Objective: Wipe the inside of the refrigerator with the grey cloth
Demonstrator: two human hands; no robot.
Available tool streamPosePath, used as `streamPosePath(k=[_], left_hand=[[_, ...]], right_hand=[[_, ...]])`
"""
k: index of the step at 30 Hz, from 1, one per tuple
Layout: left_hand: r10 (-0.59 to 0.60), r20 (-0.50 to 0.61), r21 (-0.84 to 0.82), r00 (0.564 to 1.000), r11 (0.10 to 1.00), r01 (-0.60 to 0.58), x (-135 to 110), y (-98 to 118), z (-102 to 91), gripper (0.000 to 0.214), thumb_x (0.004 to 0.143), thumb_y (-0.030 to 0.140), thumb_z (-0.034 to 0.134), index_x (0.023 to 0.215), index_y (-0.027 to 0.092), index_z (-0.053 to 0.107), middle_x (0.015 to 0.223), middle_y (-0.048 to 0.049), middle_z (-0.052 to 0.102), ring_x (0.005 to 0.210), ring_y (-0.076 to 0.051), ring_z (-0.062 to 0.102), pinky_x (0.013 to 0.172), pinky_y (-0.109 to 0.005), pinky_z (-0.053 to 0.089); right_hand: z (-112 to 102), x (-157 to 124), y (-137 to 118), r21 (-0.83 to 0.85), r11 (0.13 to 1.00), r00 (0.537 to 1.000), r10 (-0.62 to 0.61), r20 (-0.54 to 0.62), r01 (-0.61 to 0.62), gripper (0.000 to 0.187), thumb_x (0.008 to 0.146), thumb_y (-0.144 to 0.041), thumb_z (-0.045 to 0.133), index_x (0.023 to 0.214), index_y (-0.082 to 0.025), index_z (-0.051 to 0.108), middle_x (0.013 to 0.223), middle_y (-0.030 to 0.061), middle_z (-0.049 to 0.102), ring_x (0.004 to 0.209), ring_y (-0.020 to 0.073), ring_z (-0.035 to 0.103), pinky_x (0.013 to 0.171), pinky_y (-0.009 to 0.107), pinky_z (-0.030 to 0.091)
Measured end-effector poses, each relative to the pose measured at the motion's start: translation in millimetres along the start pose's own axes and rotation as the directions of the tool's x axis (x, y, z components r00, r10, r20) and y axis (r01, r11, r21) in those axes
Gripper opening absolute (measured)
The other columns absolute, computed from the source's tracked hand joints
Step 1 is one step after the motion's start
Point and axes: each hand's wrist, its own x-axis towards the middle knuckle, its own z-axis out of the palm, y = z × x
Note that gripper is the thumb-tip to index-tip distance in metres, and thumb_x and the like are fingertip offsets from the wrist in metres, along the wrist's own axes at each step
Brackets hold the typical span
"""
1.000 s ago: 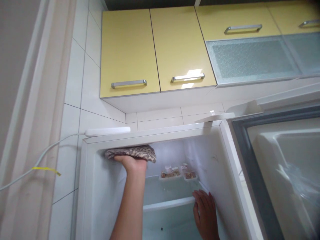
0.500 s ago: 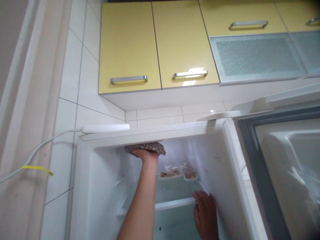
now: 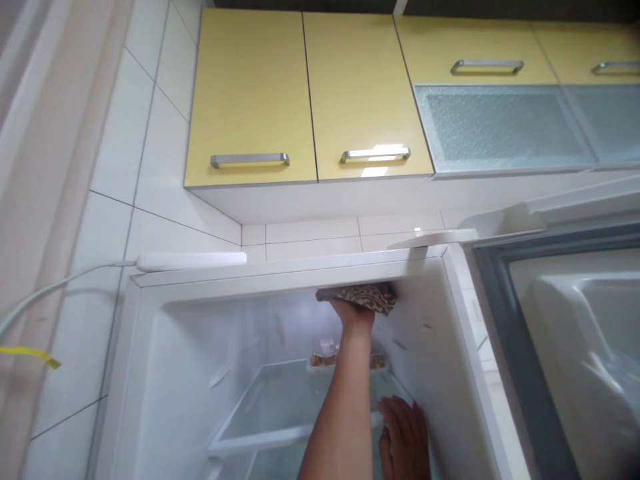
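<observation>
My left hand reaches up inside the open white fridge and presses a brown patterned cloth against the compartment's ceiling, near the right inner wall. The cloth hides most of its fingers. My right hand lies flat with fingers stretched out at the right end of the glass shelf, by the right wall. My left forearm partly hides small food trays at the back of the shelf.
The fridge door stands open at the right. Yellow wall cabinets with metal handles hang above. A flat white device lies on the fridge top, its cable running left along the tiled wall, with yellow tape.
My left hand has slid the cloth along the fridge ceiling from the left side to the right corner. My right hand has stayed on the shelf edge. The view shifted slightly.
</observation>
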Motion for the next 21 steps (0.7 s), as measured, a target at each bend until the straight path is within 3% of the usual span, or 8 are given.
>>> streamPosePath(k=[2, 5, 10, 13, 15, 18, 21], left_hand=[[-0.004, -0.002, -0.007, 1.0, 1.0, 0.004, 1.2, 1.0, -3.8, 0.066, 0.088, 0.072, 0.042, 0.114, 0.021, 0.073, 0.129, -0.0151, 0.071, 0.122, -0.035, 0.064, 0.1, -0.054, 0.054], [0.038, -0.015, -0.012, 0.999, 0.999, -0.038, 9.3, 24.1, -21.2, 0.065, 0.089, 0.07, 0.042, 0.115, 0.018, 0.072, 0.125, -0.0166, 0.072, 0.121, -0.036, 0.064, 0.101, -0.057, 0.052], [0.192, -0.009, 0.068, 0.981, 0.979, -0.191, 37.3, 110.4, -56.9, 0.058, 0.096, 0.06, 0.035, 0.114, 0.02, 0.072, 0.115, -0.012, 0.077, 0.121, -0.033, 0.066, 0.105, -0.059, 0.05], [0.292, -0.019, 0.064, 0.956, 0.955, -0.29, 53.1, 168.4, -72.7, 0.061, 0.097, 0.062, 0.028, 0.116, 0.023, 0.07, 0.116, -0.0071, 0.077, 0.121, -0.029, 0.065, 0.107, -0.055, 0.049], [0.355, -0.039, 0.068, 0.934, 0.933, -0.352, 60.7, 194.2, -82.5, 0.063, 0.098, 0.059, 0.023, 0.115, 0.021, 0.07, 0.116, -0.0052, 0.077, 0.121, -0.028, 0.065, 0.105, -0.051, 0.05], [0.403, -0.074, 0.09, 0.912, 0.913, -0.397, 72.2, 202.4, -95.5, 0.062, 0.1, 0.054, 0.02, 0.11, 0.021, 0.072, 0.115, -0.0058, 0.077, 0.12, -0.026, 0.066, 0.103, -0.048, 0.052], [0.408, -0.075, 0.111, 0.91, 0.91, -0.399, 88.8, 182.2, -102.0, 0.063, 0.097, 0.063, 0.024, 0.109, 0.021, 0.071, 0.115, -0.008, 0.076, 0.118, -0.025, 0.066, 0.104, -0.048, 0.052]], right_hand=[[-1.8, 0.9, 0.2, 0.011, 1.0, 1.0, 0.003, 0.01, -0.003, 0.039, 0.086, -0.018, 0.049, 0.124, -0.02, 0.061, 0.114, 0.0085, 0.074, 0.112, 0.0259, 0.063, 0.109, 0.05, 0.035], [-2.8, 1.5, -1.3, 0.044, 0.999, 1.0, 0.009, 0.013, -0.009, 0.041, 0.086, -0.017, 0.048, 0.126, -0.02, 0.06, 0.115, 0.0083, 0.073, 0.114, 0.026, 0.062, 0.11, 0.049, 0.034], [5.0, -2.7, -7.4, 0.097, 0.988, 0.993, 0.12, -0.009, -0.118, 0.041, 0.087, -0.014, 0.044, 0.124, -0.021, 0.059, 0.114, 0.0089, 0.073, 0.115, 0.027, 0.062, 0.114, 0.053, 0.03], [10.4, -4.7, -9.3, 0.097, 0.988, 0.991, 0.127, -0.047, -0.122, 0.039, 0.086, -0.012, 0.045, 0.121, -0.021, 0.06, 0.111, 0.0086, 0.074, 0.113, 0.0273, 0.062, 0.114, 0.055, 0.031], [12.5, -5.0, -9.8, 0.1, 0.986, 0.988, 0.138, -0.067, -0.131, 0.038, 0.086, -0.012, 0.046, 0.119, -0.022, 0.061, 0.109, 0.0082, 0.074, 0.112, 0.0274, 0.063, 0.114, 0.055, 0.031], [14.0, -4.7, -9.8, 0.109, 0.983, 0.984, 0.158, -0.077, -0.149, 0.037, 0.084, -0.012, 0.046, 0.115, -0.022, 0.063, 0.108, 0.0082, 0.074, 0.11, 0.0276, 0.064, 0.112, 0.055, 0.032], [16.4, -5.2, -9.7, 0.108, 0.982, 0.982, 0.165, -0.091, -0.155, 0.038, 0.082, -0.01, 0.045, 0.112, -0.023, 0.064, 0.105, 0.0076, 0.075, 0.106, 0.0271, 0.066, 0.111, 0.055, 0.033]])
